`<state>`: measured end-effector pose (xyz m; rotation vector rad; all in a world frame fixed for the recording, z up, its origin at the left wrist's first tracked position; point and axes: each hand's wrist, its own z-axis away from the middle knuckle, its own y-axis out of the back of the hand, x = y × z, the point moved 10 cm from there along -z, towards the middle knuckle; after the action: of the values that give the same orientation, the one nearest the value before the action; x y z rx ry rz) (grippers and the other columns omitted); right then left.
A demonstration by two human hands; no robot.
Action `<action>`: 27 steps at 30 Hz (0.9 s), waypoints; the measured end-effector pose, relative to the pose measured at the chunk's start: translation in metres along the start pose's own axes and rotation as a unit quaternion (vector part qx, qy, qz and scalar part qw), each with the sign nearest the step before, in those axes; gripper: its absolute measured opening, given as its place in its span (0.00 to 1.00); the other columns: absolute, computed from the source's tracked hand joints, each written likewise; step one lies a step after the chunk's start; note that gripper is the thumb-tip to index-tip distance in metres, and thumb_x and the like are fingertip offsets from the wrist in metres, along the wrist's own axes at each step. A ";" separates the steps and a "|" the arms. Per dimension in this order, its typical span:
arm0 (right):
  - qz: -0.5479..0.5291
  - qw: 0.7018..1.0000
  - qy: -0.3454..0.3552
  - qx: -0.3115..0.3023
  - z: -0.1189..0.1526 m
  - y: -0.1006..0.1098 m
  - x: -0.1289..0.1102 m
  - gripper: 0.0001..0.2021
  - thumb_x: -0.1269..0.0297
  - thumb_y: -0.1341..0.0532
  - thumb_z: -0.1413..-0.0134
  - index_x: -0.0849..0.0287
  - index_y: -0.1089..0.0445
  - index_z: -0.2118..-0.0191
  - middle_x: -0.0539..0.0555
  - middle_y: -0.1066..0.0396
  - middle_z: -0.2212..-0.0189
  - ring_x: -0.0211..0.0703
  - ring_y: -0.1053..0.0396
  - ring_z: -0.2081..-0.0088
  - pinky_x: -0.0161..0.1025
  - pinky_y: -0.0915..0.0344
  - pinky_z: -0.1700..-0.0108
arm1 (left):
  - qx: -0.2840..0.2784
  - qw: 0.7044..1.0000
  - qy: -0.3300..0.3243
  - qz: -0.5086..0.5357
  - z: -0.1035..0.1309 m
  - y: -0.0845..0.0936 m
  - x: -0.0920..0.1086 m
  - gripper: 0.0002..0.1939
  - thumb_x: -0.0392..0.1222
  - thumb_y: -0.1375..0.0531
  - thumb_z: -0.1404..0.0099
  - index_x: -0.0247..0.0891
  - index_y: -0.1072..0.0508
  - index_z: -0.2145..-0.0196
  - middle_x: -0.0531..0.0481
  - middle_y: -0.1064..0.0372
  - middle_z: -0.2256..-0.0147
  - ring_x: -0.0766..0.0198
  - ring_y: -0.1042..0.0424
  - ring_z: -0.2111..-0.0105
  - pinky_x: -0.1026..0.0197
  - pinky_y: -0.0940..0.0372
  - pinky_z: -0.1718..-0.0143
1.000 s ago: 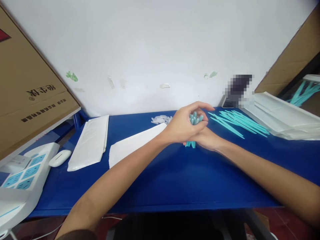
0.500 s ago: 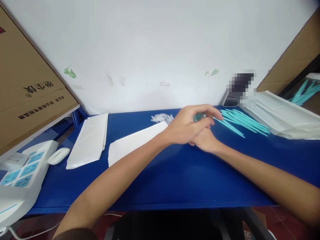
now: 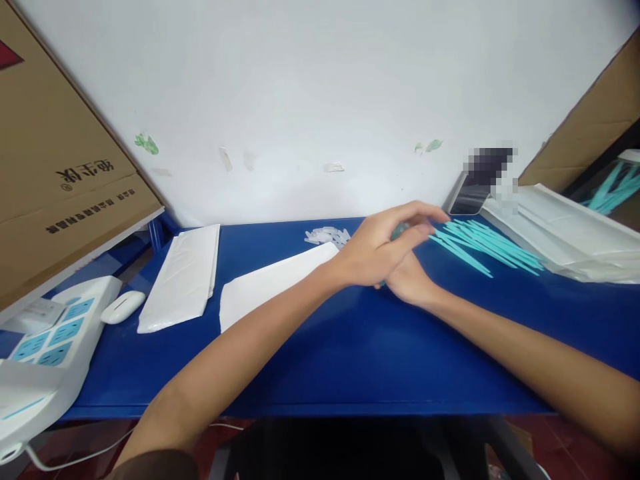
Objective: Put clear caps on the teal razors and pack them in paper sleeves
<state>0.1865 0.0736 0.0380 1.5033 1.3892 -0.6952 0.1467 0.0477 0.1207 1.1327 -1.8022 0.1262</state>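
Over the blue table, my two hands are pressed together. My left hand lies on top, its fingers and thumb curled round the front of my right hand. Between them shows a bit of a teal piece, and a sliver of teal peeks out below; its full shape is hidden. The right fingers are mostly covered. Just right of the hands lie loose teal strips in a fanned pile. Small translucent white pieces sit behind my left wrist, near a white sheet partly under my left forearm.
White flat packets lie on the left, beside a white oval case and a power strip. A cardboard box rises there. At the right are a phone, clear plastic bags and a container of teal strips.
My hands stay together, with the left fingers shifting slightly over the right hand. A sliver of teal now shows at their lower edge. The camera view has moved a little.
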 end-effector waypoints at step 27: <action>0.278 0.959 -0.025 -0.041 -0.010 0.020 0.022 0.14 0.59 0.40 0.51 0.55 0.43 0.80 0.48 0.39 0.82 0.38 0.44 0.77 0.38 0.49 0.72 | -0.122 0.797 0.392 -0.443 0.150 0.114 -0.096 0.58 0.79 0.42 0.43 0.44 0.49 0.26 0.26 0.52 0.29 0.24 0.51 0.31 0.26 0.53 0.37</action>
<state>0.2079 0.0940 0.0276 1.6909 0.8769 -0.3138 -0.0279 0.0934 0.0108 1.3504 -0.4371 -0.1761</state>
